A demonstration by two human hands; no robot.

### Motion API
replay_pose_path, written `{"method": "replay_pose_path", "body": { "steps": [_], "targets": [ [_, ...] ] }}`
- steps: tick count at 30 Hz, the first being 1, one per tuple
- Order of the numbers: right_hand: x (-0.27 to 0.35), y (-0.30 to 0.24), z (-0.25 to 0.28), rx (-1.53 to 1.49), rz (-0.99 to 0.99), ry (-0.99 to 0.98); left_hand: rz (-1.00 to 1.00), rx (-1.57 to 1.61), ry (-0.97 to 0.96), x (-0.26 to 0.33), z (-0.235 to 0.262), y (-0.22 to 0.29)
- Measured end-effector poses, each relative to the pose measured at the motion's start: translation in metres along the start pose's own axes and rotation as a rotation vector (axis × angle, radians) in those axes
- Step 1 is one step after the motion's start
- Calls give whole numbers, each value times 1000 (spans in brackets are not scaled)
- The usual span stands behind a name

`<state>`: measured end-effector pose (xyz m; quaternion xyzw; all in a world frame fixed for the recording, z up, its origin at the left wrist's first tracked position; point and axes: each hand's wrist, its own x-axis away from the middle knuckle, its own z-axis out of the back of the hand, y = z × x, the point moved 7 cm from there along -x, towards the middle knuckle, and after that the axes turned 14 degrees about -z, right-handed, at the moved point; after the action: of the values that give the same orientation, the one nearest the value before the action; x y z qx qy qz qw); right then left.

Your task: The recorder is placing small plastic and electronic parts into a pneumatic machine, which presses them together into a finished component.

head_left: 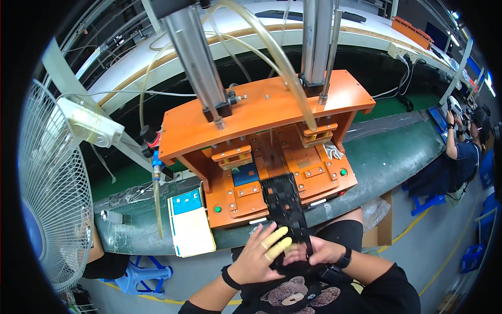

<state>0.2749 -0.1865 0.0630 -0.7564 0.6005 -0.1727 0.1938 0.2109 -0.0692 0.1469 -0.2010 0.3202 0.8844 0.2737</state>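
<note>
A long black plastic frame (288,206) with many cut-outs slants from my lap up to the front of the orange press. My right hand (323,251), with a dark band at the wrist, is closed on its lower right edge. My left hand (259,257) lies along the lower left side of the frame, fingers stretched and apart; two of them wear yellow finger cots (277,243). The frame's upper end overlaps the front edge of the orange press (256,120), which has two metal cylinders on top. What lies under the frame's lower end is hidden.
A paper sheet with a blue top (192,225) lies left of the press on the green bench (389,152). A large fan (55,188) stands at far left. Green buttons (217,209) sit on the press front. A cardboard box (384,220) stands below right. A co-worker (460,157) sits at right.
</note>
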Motion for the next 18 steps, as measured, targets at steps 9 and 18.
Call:
{"method": "replay_pose_path", "body": {
  "steps": [9,18],
  "targets": [
    [-53,-22,8,30,2,68,122,-186,114,-6,77,-71],
    [-6,-18,39,467,114,456,220,-236,-177,-30,92,-103]
  ]
}}
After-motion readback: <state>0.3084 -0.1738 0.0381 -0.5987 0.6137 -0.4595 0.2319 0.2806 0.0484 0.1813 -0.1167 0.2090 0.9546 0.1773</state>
